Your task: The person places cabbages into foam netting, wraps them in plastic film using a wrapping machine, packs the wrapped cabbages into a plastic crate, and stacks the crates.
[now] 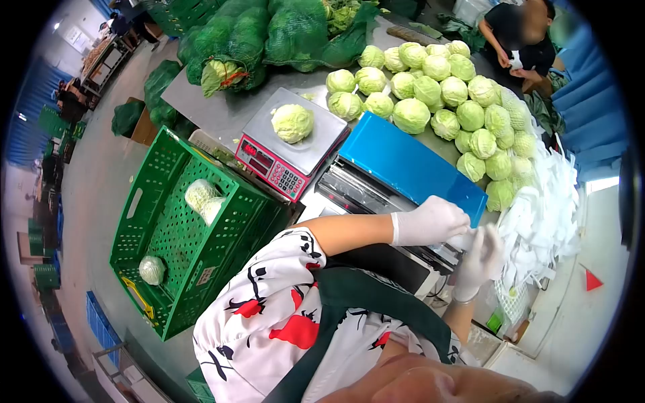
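My left hand (433, 221), in a white glove, is closed over the right end of a blue board (410, 164). Just below and right of it, my gloved right hand (478, 260) has its fingers bent together. Something small and whitish shows between the two hands, too unclear to name. Under the board's lower edge lies a metal and black device (363, 191), partly covered by my left arm. A single cabbage (292, 123) rests on the steel plate of a red scale (272, 168), left of the board.
Many cabbages (426, 91) are heaped behind the board. White netting (541, 228) hangs at the right. A green crate (178, 228) at the left holds several wrapped cabbages. Green mesh sacks (235, 40) lie at the back. Another person (521, 47) sits at the upper right.
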The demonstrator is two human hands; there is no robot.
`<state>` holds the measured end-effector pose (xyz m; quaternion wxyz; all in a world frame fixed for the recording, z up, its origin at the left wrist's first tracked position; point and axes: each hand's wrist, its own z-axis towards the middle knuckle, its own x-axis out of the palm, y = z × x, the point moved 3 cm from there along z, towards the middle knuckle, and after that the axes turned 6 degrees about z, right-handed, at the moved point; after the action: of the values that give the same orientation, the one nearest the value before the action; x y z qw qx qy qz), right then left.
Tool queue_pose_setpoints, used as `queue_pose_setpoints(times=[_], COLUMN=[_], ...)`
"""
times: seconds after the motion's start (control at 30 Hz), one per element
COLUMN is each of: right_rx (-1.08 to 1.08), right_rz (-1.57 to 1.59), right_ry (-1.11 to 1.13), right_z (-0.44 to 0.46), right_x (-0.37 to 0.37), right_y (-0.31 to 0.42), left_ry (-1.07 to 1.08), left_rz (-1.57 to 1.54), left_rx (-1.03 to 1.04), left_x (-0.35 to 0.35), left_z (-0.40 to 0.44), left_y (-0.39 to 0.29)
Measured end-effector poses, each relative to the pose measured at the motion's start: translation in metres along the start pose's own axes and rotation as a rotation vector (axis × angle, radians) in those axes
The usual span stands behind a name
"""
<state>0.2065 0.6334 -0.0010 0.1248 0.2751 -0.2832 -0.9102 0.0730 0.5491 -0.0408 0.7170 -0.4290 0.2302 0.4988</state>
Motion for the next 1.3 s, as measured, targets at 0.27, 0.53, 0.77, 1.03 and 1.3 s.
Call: queue_pose_setpoints(times=[0.27,0.53,0.77,1.03,1.3], right_rx=[0.576,0.912,-0.273,0.747,1.244], right_rz=[0.532,1.057,-0.023,0.924,1.726], right_ry=[0.13,0.065,0.036,-0.021,0.725], right_z=[0.037,0.039,0.04,0.025,0.006], right_x=[0.051,0.102,0.131,0.163,0.175], right_y=[-0.008,-0.034,0.043,0.004,0.023], left_ry=[-0.378,-0.059,-0.346,-0.508,-0.806], left_rz=[-0.564,-1.156,-1.398,-0.897,-1.499], left_rx=[-0.539,-0.621,-0.762,-0.605,-0.703], left_x=[-0.042,-0.061,-0.036,-0.052,-0.1], left_z=[-0.034,-0.082,-0.095,-0.11,-0.136], left_y=[0.023,0.05,0.05,0.053,0.065])
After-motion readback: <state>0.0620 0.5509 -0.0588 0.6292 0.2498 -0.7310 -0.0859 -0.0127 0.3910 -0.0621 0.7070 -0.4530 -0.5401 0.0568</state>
